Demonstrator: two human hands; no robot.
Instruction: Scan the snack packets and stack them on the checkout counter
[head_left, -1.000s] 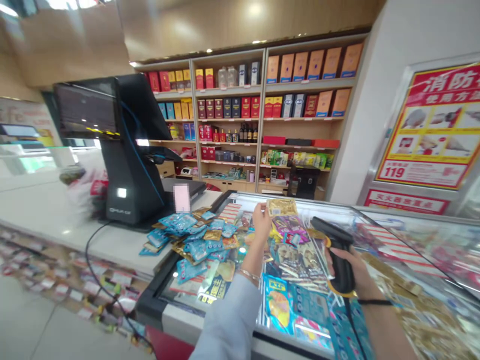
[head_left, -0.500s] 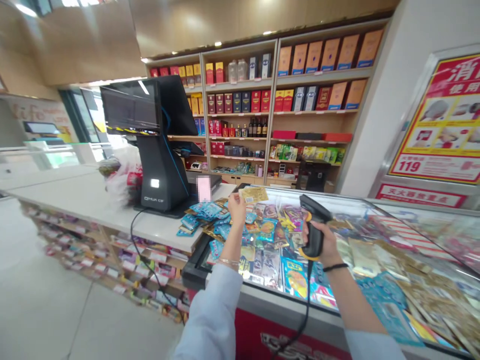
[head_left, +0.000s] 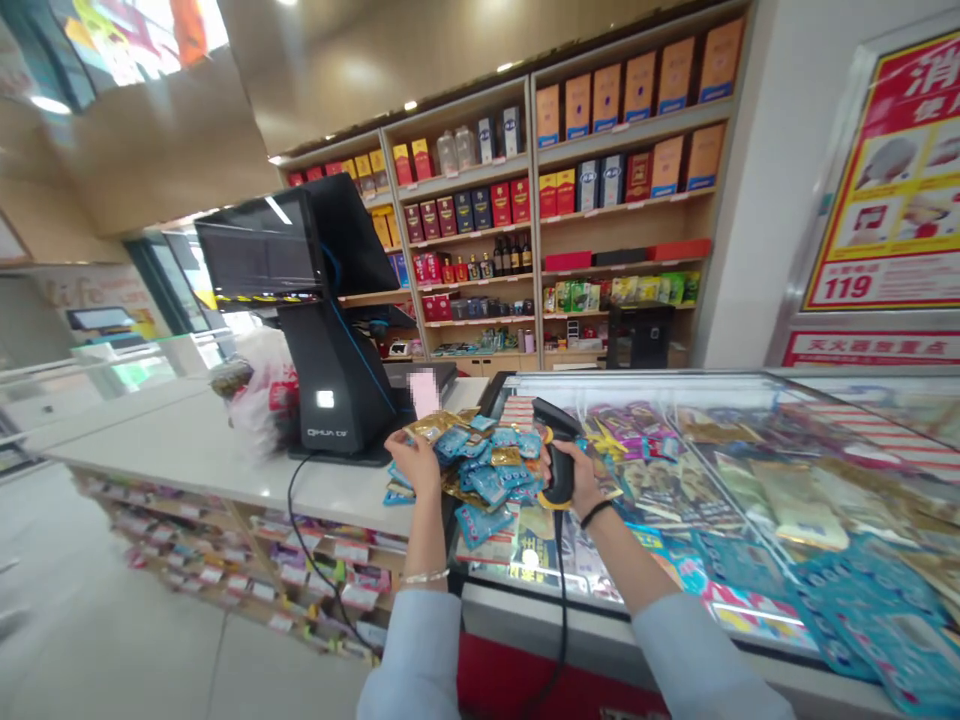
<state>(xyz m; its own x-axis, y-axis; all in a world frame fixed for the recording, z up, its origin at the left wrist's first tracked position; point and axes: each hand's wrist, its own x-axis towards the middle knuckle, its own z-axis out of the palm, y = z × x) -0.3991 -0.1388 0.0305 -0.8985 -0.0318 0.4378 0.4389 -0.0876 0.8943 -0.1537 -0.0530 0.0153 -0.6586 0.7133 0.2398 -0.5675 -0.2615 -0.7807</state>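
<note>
Packets (head_left: pixel 487 485) atop stocked glass-topped case (head_left: pixel 510 608)

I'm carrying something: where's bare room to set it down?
The white counter is bare left of the plastic bag, and between the black cable and the packet pile. That pile crowds the gap between left hand and right hand.

Blue and gold packets (head_left: pixel 489 486) lie heaped across the white counter (head_left: pixel 165 435) and glass-topped case (head_left: pixel 510 605).
</note>
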